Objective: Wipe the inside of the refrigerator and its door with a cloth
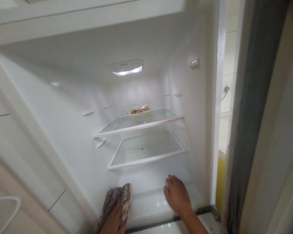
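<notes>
Inside an open refrigerator point(152, 175), both my hands are low down near its floor. My left hand point(115, 216) is closed on a folded grey-brown patterned cloth point(112, 198), beside the left wall. On the right, my right hand point(177, 193) rests with fingers stretched over the white bottom surface, holding nothing. Above the hands are two glass shelves with white rims, a lower shelf point(146, 161) and an upper shelf point(136, 126). A clear-wrapped package of brownish food point(140, 110) lies at the back of the upper one.
A lit lamp point(127, 68) is set in the ceiling, and a switch point(194, 64) is on the right wall. The opened door point(261, 130) stands along the right with its dark seal. Beyond it a plug point(226, 88) sits in a wall socket.
</notes>
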Motion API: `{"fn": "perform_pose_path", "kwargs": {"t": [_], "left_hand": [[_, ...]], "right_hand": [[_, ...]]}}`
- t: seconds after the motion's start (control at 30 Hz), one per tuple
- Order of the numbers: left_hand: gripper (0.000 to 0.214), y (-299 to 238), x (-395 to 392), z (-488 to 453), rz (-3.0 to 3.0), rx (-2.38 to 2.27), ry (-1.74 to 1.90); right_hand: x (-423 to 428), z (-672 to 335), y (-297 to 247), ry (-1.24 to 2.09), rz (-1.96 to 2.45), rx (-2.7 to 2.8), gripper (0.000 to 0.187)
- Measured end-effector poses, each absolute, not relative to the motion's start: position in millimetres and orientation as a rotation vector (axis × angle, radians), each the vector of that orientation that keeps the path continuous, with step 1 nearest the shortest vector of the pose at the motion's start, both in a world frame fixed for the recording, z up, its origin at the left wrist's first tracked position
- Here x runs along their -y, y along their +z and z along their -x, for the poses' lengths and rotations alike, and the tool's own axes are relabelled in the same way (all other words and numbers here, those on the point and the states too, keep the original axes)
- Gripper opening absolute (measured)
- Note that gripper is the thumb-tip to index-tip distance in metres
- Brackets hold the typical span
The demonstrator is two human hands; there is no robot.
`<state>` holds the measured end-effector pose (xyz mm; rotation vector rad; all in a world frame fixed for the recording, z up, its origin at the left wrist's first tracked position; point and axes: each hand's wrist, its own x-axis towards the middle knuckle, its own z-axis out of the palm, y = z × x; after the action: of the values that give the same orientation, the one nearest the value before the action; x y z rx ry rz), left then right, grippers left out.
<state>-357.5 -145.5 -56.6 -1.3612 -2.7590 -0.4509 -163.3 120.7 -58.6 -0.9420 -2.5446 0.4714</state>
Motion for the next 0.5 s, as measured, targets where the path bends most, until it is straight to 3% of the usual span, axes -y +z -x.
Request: {"fn": "perform_pose_path", "kwargs": {"t": [0.17, 0.23, 0.33, 0.5], "left_hand": [[0.049, -46, 80, 371, 0.476, 2.616, -1.929], [0.041, -25, 43, 378, 0.170, 2.445, -2.342], [0.040, 2, -8, 402, 0.229, 2.184, -2.426], [0.057, 15, -92, 458, 0.361, 2.127, -2.306]], "right_hand": [[-121, 164, -61, 0.449, 0.942, 2.562, 0.046], [-122, 165, -63, 0.437, 0.943, 2.566, 0.046], [-122, 165, -65, 0.428, 0.951, 2.563, 0.047], [-124, 169, -70, 0.452, 0.997, 2.552, 0.046]]}}
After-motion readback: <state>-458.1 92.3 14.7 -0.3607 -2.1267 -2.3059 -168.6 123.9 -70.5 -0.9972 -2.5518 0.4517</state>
